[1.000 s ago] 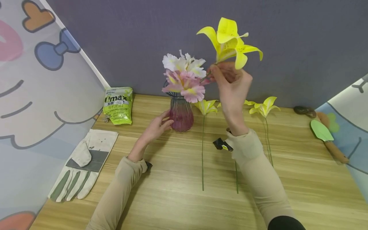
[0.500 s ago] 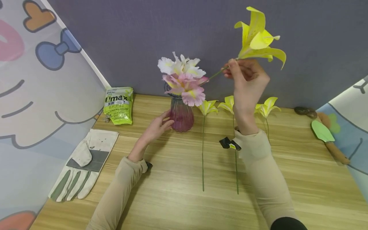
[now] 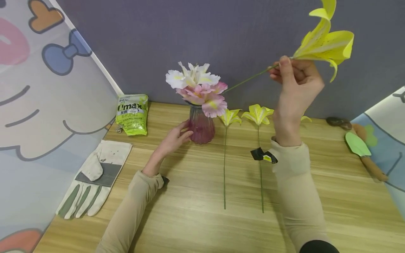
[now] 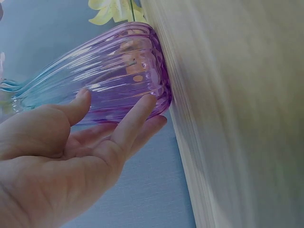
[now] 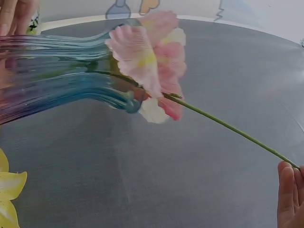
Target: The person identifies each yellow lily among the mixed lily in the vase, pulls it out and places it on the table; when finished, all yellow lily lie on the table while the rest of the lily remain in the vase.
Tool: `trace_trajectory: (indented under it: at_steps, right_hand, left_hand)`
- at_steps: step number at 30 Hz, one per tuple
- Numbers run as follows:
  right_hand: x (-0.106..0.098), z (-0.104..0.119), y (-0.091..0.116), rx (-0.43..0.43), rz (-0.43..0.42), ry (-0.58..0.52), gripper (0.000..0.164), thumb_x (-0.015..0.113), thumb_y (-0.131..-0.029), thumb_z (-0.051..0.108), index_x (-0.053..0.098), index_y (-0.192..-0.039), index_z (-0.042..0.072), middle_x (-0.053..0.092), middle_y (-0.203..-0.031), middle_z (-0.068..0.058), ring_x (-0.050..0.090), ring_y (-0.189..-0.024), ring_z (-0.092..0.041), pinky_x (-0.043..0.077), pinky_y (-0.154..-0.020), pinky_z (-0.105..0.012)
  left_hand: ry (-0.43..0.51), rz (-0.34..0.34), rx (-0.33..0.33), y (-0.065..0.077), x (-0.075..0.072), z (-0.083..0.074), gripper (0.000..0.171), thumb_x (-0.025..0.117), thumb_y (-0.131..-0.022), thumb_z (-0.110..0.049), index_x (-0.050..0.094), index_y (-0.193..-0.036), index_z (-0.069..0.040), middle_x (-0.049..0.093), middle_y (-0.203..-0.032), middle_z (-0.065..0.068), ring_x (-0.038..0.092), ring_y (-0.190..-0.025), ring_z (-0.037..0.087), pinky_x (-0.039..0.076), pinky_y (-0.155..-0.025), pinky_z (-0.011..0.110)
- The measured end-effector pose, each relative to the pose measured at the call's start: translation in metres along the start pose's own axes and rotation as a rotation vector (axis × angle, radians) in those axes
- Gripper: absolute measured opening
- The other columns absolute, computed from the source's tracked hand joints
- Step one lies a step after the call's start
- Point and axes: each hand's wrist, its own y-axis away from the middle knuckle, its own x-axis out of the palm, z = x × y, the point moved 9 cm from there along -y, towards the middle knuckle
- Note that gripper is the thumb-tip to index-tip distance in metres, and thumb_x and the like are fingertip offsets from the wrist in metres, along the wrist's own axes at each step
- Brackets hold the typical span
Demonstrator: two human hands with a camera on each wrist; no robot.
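Note:
My right hand (image 3: 295, 88) pinches the green stem of a yellow lily (image 3: 326, 44) just below its bloom. The stem slants down left behind the pink flower (image 3: 200, 95); in the right wrist view it runs into the glass neck of the vase (image 5: 85, 57). That ribbed vase (image 3: 201, 126), clear grey above and purple-pink below, stands upright on the table. A white flower (image 3: 193, 77) rises from it beside the pink one. Low on the vase's left side, my left hand (image 3: 172, 140) holds the glass, thumb in front and fingers around its base.
More yellow lilies lie on the wooden table (image 3: 190, 218), including one left lily (image 3: 230, 117) and one middle lily (image 3: 257, 114). A green fertilizer bag (image 3: 133, 116) and work glove (image 3: 95, 179) are at left. A small green trowel (image 3: 359, 146) lies far right, against the wall.
My right hand has moved right and slightly up with the lily, and more of its stem shows beside the vase. The white flower has shifted a little left. My left hand stays on the vase.

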Motion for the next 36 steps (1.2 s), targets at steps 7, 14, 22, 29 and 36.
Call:
trace_trajectory:
  at_steps: [7,14,22,29,36]
  right_hand:
    - [-0.022,0.010,-0.012,-0.013,-0.116,-0.068,0.013,0.080,-0.091,-0.008,0.068,-0.089,-0.015,0.071,-0.080,-0.031,0.070,-0.068,-0.038,0.067,-0.064,-0.035]
    - [-0.039,0.015,-0.022,0.041,-0.226,-0.115,0.021,0.083,-0.090,-0.009,0.064,-0.090,-0.019,0.070,-0.078,-0.030,0.068,-0.064,-0.037,0.065,-0.059,-0.033]
    - [-0.057,0.018,-0.030,0.058,-0.328,-0.180,0.023,0.082,-0.089,-0.012,0.061,-0.088,-0.022,0.066,-0.074,-0.030,0.066,-0.060,-0.036,0.065,-0.055,-0.033]
    - [-0.071,0.017,-0.038,0.116,-0.376,-0.213,0.019,0.075,-0.096,-0.010,0.061,-0.092,-0.023,0.065,-0.079,-0.028,0.068,-0.067,-0.037,0.065,-0.056,-0.030]
    - [-0.087,0.021,-0.046,0.102,-0.384,-0.174,0.018,0.075,-0.096,-0.009,0.063,-0.094,-0.023,0.066,-0.082,-0.027,0.069,-0.068,-0.036,0.064,-0.056,-0.029]
  left_hand:
    - [-0.007,0.000,-0.005,0.001,0.001,-0.002,0.059,0.050,-0.113,0.000,0.024,-0.164,0.011,0.039,-0.161,0.035,0.054,-0.138,0.048,0.058,-0.108,0.045]
    - [-0.010,0.001,0.004,0.002,0.001,-0.006,0.058,0.050,-0.113,0.001,0.024,-0.164,0.012,0.039,-0.160,0.036,0.054,-0.138,0.049,0.058,-0.109,0.045]
    - [-0.011,0.000,0.016,0.002,0.001,-0.005,0.057,0.050,-0.112,0.002,0.026,-0.163,0.013,0.040,-0.159,0.036,0.054,-0.138,0.049,0.058,-0.109,0.044]
    - [-0.009,-0.007,0.002,0.002,-0.002,-0.004,0.057,0.051,-0.113,0.001,0.027,-0.163,0.012,0.041,-0.159,0.035,0.054,-0.138,0.048,0.058,-0.109,0.042]
    - [-0.017,-0.004,-0.007,0.001,0.000,-0.003,0.058,0.051,-0.113,0.000,0.026,-0.164,0.012,0.040,-0.160,0.035,0.054,-0.139,0.048,0.058,-0.109,0.043]
